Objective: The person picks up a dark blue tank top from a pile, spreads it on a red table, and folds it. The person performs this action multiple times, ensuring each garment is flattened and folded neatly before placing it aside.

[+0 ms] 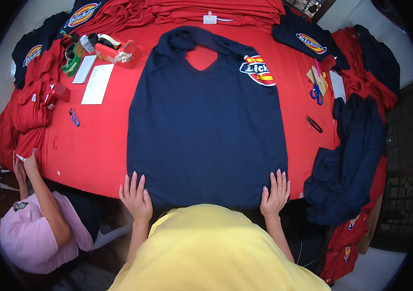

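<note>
A navy T-shirt [201, 131] lies spread out on a red-covered table [85, 150], its neckline at the far end and a colourful printed patch at its upper right. At its near left corner rests my left hand [137, 198], palm down with fingers extended and slightly apart. My right hand [275, 195] lies the same way on the near right corner. Both hands touch the cloth without gripping it. The shirt's near edge is partly hidden by my yellow top.
Blue-handled scissors [317, 92] and black thread snips [314, 123] lie at right, near a crumpled navy garment [349, 155]. Purple snips [74, 117], paper sheets and a red tape dispenser [114, 51] are at left. Red garments [201, 12] pile along the back. A person in pink [41, 223] handles red cloth.
</note>
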`<move>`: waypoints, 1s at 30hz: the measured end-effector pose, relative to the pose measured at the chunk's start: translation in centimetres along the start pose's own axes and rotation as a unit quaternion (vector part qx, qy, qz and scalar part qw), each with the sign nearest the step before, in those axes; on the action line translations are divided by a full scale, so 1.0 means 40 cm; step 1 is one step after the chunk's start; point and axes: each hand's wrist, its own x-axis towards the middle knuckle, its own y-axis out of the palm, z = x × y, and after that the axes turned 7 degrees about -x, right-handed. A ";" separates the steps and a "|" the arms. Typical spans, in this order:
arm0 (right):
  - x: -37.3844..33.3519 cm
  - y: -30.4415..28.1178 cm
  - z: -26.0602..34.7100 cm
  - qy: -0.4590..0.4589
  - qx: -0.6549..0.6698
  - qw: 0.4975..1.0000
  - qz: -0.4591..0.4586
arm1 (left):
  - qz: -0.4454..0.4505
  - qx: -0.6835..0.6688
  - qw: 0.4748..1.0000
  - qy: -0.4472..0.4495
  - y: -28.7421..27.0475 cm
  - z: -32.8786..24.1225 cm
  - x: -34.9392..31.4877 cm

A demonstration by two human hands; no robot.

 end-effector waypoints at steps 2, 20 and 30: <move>0.002 -0.003 -0.001 -0.001 -0.002 1.000 0.006 | -0.003 -0.003 1.000 -0.006 -0.002 -0.006 0.002; 0.307 -0.041 0.089 -0.050 0.316 0.936 0.144 | 0.119 -0.226 0.923 0.288 0.090 -0.316 0.271; 0.126 0.014 0.227 0.171 0.482 0.826 0.237 | 0.208 -0.433 0.870 0.115 0.106 -0.434 0.202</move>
